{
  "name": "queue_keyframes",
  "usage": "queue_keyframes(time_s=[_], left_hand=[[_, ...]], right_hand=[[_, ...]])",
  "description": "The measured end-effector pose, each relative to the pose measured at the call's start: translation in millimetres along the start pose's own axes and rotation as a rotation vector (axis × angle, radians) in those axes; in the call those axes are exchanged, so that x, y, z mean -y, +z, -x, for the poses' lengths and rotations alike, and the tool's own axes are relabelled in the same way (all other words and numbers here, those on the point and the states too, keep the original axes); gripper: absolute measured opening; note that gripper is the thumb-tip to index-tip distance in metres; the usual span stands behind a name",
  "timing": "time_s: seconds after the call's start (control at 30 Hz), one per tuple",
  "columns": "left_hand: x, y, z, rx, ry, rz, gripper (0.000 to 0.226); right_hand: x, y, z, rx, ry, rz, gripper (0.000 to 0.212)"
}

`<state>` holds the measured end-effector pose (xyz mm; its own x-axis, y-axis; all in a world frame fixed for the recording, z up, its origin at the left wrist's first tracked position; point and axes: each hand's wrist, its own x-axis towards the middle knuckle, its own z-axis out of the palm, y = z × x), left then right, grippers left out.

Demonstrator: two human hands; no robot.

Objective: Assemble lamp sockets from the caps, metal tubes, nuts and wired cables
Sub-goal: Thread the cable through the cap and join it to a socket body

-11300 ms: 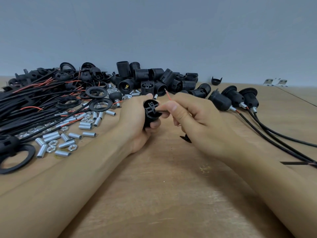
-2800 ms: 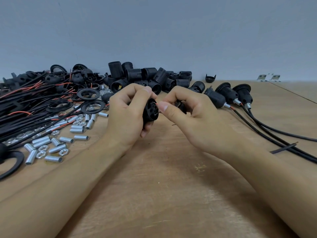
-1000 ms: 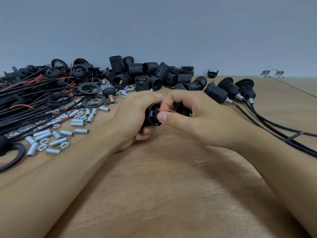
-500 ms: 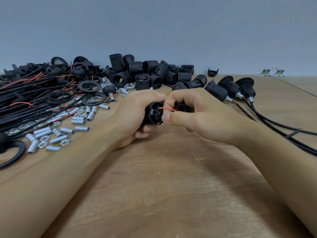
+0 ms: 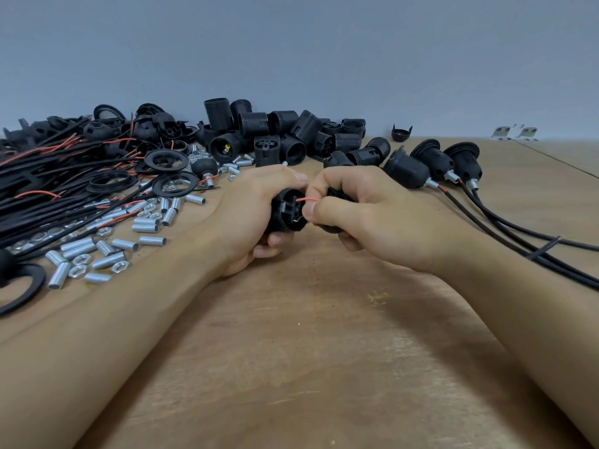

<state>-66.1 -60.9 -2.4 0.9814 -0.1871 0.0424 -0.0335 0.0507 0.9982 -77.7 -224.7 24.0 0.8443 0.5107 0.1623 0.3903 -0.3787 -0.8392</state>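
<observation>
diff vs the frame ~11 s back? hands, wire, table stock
The left hand still grips the black socket body, now turned so its open end faces right. The right hand has closed in against it and now pinches the red wire at the socket's end, with a black part tucked in its palm. Both hands sit lower, near the table. The three finished sockets, metal tubes and cable pile are unchanged.

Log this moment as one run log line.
step: wiring socket | left hand: grips socket body | right hand: pinches red wire at socket | finished sockets: lying right
</observation>
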Motion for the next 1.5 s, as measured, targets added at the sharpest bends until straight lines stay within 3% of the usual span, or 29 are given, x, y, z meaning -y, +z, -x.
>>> queue_keyframes(time_s=[0.27, 0.67, 0.9, 1.13, 1.5], left_hand=[[1.4, 2.8, -1.8, -0.052, 0.008, 0.001, 0.040], [5.5, 7.3, -3.4, -0.223, 0.106, -0.061, 0.026], [4.3, 7.0, -2.7, -0.203, 0.084, -0.006, 0.027], [2.8, 7.8, -3.4, -0.222, 0.014, 0.067, 0.019], [0.7, 7.5, -5.1, -0.219, -0.052, 0.093, 0.016]], right_hand=[[-7.8, 4.8, -1.5, -0.058, -0.043, 0.053, 0.016], [-9.6, 8.5, -2.1, -0.036, 0.009, 0.083, 0.015], [-10.1, 4.5, -3.4, -0.018, -0.052, 0.068, 0.014], [-15.9, 14.4, -7.1, -0.139, -0.108, 0.054, 0.017], [-15.8, 10.9, -8.7, -0.171, -0.125, 0.050, 0.018]])
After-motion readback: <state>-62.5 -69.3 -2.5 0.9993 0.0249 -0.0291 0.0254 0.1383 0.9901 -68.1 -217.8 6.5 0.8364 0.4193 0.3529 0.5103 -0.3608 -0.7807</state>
